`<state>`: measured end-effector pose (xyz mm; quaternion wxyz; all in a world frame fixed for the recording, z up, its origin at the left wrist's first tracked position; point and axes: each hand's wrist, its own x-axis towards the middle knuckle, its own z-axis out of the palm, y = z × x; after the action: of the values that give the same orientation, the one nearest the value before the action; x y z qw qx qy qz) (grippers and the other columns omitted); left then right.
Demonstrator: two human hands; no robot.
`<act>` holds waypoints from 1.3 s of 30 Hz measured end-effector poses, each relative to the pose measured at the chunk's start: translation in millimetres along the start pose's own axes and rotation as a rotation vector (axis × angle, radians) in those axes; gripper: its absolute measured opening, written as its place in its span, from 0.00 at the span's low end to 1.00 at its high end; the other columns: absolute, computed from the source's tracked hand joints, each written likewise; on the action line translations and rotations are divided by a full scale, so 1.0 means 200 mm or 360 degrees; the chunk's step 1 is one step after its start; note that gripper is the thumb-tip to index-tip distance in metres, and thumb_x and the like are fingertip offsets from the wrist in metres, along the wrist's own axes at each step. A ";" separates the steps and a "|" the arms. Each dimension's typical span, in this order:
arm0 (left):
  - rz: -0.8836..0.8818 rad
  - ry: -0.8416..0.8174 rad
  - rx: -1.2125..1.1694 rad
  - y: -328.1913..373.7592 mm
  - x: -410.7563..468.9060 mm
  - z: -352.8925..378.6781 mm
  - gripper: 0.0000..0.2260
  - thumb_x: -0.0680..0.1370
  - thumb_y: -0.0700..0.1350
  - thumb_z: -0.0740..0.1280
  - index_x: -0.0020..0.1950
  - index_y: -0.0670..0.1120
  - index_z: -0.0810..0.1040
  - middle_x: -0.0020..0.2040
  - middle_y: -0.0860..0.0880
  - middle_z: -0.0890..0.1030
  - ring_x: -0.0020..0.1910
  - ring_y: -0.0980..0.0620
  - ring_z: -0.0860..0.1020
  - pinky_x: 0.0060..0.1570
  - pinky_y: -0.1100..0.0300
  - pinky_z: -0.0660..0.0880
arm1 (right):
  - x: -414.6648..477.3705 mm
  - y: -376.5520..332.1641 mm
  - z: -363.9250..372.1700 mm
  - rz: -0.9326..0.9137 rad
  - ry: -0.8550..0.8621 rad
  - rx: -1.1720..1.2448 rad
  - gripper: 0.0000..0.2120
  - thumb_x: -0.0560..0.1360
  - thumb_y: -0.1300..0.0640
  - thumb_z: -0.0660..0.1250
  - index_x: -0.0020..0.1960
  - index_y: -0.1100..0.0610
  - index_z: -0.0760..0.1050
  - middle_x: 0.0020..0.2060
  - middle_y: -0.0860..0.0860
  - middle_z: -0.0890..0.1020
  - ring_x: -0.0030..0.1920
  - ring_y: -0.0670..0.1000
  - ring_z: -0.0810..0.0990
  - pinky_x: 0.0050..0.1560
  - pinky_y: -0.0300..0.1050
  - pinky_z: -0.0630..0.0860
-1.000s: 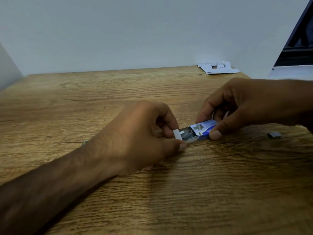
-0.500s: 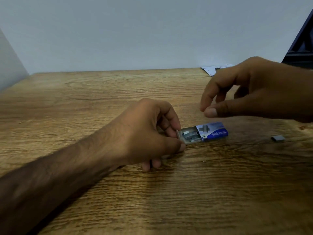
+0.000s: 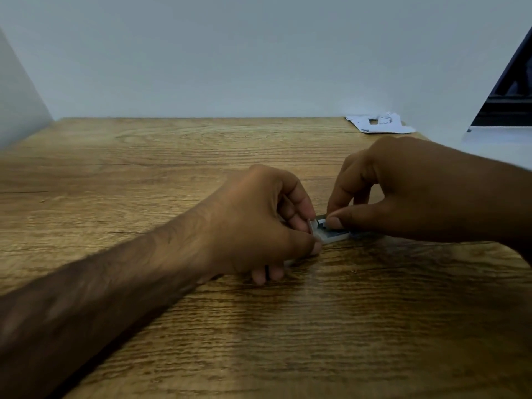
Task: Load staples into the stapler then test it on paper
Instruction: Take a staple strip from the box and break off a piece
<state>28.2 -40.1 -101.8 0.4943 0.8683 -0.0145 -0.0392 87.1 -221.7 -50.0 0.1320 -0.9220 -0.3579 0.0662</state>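
A small blue and white staple box (image 3: 334, 237) lies on the wooden table (image 3: 172, 168), its tray slid out to the left. My left hand (image 3: 259, 220) pinches the open tray end between thumb and forefinger. My right hand (image 3: 403, 191) is down over the box, its thumb and forefinger tips pinched together on the grey staples (image 3: 321, 223) in the tray. The blue sleeve is mostly hidden under the right hand. No stapler is visible. A small dark bit shows under the left hand's curled fingers; I cannot tell what it is.
Torn white paper or card packaging (image 3: 380, 125) lies at the table's far right against the pale wall. A dark object (image 3: 512, 90) stands beyond the right edge. Bare wood stretches to the left and toward me.
My right hand, lifted off the box half a second ago, has come down onto the open tray. The left hand kept hold of the tray end. The loose staple strip at right is now hidden.
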 end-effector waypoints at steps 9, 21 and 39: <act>-0.0028 -0.0014 -0.0071 0.00 0.01 0.00 0.10 0.70 0.35 0.78 0.45 0.46 0.82 0.40 0.44 0.87 0.20 0.54 0.79 0.20 0.64 0.73 | 0.05 -0.07 0.04 0.0260 0.0175 -0.0177 0.10 0.66 0.39 0.77 0.38 0.44 0.86 0.32 0.43 0.86 0.38 0.42 0.82 0.40 0.44 0.80; -0.0031 -0.0043 -0.0102 0.00 0.01 0.00 0.10 0.70 0.35 0.78 0.47 0.45 0.81 0.30 0.49 0.84 0.20 0.53 0.79 0.21 0.63 0.74 | 0.01 -0.08 0.04 0.0336 0.0133 -0.0081 0.05 0.63 0.40 0.76 0.39 0.36 0.84 0.31 0.36 0.85 0.35 0.39 0.83 0.40 0.44 0.82; -0.0082 -0.0052 -0.0189 -0.02 0.03 0.00 0.12 0.70 0.32 0.76 0.49 0.43 0.80 0.38 0.38 0.87 0.22 0.52 0.80 0.23 0.62 0.76 | 0.01 -0.11 0.10 0.0541 0.0252 0.0046 0.11 0.62 0.39 0.74 0.34 0.46 0.85 0.28 0.44 0.86 0.29 0.43 0.82 0.33 0.41 0.77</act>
<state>33.5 -38.3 -104.6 0.5435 0.8367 0.0021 -0.0668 70.2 -201.6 -63.6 0.1599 -0.9695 -0.1846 0.0199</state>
